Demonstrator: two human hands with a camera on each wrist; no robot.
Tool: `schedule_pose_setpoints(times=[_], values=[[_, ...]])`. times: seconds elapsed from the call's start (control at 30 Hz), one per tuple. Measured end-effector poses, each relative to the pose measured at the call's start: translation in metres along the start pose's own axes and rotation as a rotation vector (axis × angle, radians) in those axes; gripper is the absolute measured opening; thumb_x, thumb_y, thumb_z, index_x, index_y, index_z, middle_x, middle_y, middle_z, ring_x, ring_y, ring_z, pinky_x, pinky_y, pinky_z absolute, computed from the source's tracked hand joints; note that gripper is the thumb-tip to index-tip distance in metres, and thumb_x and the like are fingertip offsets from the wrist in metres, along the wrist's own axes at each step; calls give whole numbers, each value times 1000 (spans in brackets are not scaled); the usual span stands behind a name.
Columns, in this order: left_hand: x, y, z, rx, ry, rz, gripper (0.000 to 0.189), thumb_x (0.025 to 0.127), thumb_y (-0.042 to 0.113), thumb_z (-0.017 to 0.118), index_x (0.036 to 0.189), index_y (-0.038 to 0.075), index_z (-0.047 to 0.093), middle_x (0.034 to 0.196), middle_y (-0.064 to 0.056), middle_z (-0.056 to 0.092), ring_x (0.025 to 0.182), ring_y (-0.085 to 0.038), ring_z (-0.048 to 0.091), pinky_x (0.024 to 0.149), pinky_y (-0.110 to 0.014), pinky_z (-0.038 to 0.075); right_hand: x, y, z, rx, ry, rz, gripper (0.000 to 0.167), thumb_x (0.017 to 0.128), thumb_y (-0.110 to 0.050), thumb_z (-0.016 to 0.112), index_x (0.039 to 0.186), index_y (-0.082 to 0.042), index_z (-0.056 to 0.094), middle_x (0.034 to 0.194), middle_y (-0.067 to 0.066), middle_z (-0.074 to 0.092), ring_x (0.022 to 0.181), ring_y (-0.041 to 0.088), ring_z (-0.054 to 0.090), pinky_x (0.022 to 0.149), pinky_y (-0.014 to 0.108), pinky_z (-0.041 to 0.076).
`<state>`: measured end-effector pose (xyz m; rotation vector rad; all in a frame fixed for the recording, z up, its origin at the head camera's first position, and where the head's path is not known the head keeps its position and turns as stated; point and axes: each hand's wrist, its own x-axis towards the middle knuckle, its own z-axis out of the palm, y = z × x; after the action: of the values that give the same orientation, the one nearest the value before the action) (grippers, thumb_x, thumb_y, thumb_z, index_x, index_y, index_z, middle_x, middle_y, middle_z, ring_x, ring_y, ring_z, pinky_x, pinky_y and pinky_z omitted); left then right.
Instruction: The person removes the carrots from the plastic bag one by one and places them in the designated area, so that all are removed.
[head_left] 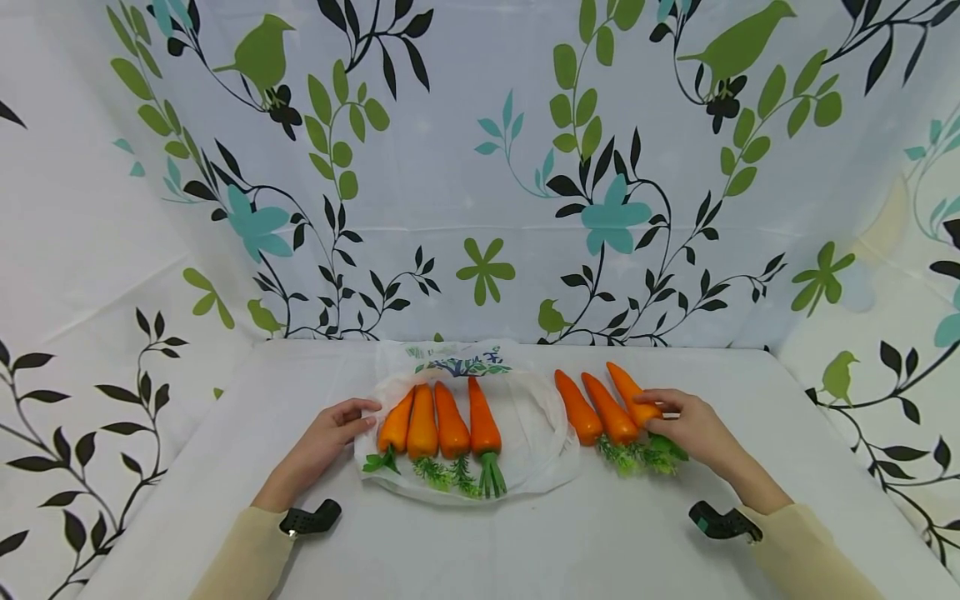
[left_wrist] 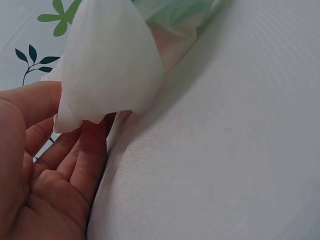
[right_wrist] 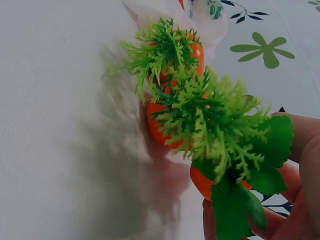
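Several orange toy carrots (head_left: 453, 429) with green tops lie side by side on a white plastic bag (head_left: 531, 433) with printed lettering. My left hand (head_left: 322, 446) holds the bag's left edge; in the left wrist view the bag (left_wrist: 110, 65) runs between thumb and fingers. To the right of the bag are three more carrots. The outermost carrot (head_left: 628, 390), leafy at its top, is gripped by my right hand (head_left: 693, 429). In the right wrist view its broad green leaves (right_wrist: 235, 210) hide most of it, and feathery tops (right_wrist: 210, 117) of the neighbouring carrots crowd beside it.
A white-covered table (head_left: 540, 542) lies under everything. Behind it hangs a cloth (head_left: 420, 200) printed with leaves, birds and flowers, which also shows at both sides. Each wrist wears a black device (head_left: 311, 518).
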<state>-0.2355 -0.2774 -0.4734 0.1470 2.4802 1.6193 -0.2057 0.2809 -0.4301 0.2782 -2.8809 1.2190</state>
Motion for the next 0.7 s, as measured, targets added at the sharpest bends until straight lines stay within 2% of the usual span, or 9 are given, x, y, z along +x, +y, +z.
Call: schedule_pose_setpoints(times=[0.3,0.7], values=[[-1,0,-1,-17,-4,6,41,100,32,61,133,9,59,153,-18,38,138,-35,33,111,-55,32,-3,15,1,21,-7,11,34,93,-14,68,126,-5,67,134,24,57,118,44,55,90,50,51],[-1,1,0,4,-3,21,40,101,31,59,134,7,59,149,-18,42,126,-30,40,104,-42,40,-4,22,2,41,-15,27,38,94,-20,69,129,-5,65,132,25,58,118,43,56,90,49,51]])
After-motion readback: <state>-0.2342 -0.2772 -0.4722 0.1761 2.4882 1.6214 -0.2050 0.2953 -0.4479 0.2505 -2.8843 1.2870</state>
